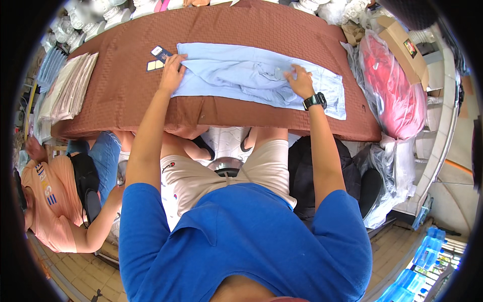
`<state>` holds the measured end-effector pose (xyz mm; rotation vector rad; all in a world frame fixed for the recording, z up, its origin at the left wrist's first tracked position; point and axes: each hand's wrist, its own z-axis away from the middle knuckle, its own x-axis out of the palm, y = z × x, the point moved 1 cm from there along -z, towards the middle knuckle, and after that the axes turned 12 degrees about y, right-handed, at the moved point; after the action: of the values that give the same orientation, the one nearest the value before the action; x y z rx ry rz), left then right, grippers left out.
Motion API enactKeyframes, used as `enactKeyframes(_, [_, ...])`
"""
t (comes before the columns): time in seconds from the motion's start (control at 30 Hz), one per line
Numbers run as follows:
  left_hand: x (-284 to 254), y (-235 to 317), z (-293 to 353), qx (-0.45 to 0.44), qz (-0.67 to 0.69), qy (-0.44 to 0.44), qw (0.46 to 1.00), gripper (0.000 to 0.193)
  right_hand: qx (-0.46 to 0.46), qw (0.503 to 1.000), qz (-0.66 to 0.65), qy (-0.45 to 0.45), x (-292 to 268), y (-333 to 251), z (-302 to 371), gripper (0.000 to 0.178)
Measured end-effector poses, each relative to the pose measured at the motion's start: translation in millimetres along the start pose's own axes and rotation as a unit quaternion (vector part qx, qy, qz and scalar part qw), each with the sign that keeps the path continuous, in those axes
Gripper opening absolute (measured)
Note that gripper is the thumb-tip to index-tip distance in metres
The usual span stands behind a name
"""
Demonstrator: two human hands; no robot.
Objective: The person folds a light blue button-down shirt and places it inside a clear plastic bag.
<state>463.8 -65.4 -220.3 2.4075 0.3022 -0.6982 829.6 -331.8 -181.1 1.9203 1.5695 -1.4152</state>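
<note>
A light blue cloth garment (231, 68), folded into a long strip, lies across the table in front of me. Its middle is rumpled, while the right end looks flatter. My left hand (173, 74) rests on its left edge with the fingers stretched and slightly apart. Over the right part of the cloth, my right hand (301, 82) is open, fingers spread and touching the fabric. A dark watch (315, 101) is on my right wrist. Just beyond my left hand lie a dark printed card tag (160, 53) and a smaller tag with pale squares (155, 65).
A brown textured cloth (126, 60) covers the table. Folded pale garments in plastic (70, 88) are stacked at its left end. At the right stand a red bundle in clear plastic (390, 85) and a cardboard box (402, 50). A person in peach (58, 206) sits at my left.
</note>
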Motion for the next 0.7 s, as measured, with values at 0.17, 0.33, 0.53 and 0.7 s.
enactKeyframes(0.17, [2, 1, -1, 0.014, 0.002, 0.012, 1.000, 0.027, -0.009, 0.996, -0.050, -0.068, -3, 2, -18, 0.029])
enactKeyframes(0.33, [-2, -4, 5, 0.001, -0.026, 0.002, 1.000, 0.036, 0.006, 0.989, -0.145, 0.016, -48, -47, -40, 0.024])
enactKeyframes(0.53, [2, -2, 4, 0.005, -0.060, 0.030, 0.998, 0.035, 0.014, 0.973, -0.198, 0.115, -54, -43, -54, 0.028])
enactKeyframes(0.7, [1, -1, 2, 0.000, -0.061, -0.002, 0.998, 0.034, 0.061, 0.993, 0.049, 0.093, -10, -19, -25, 0.033])
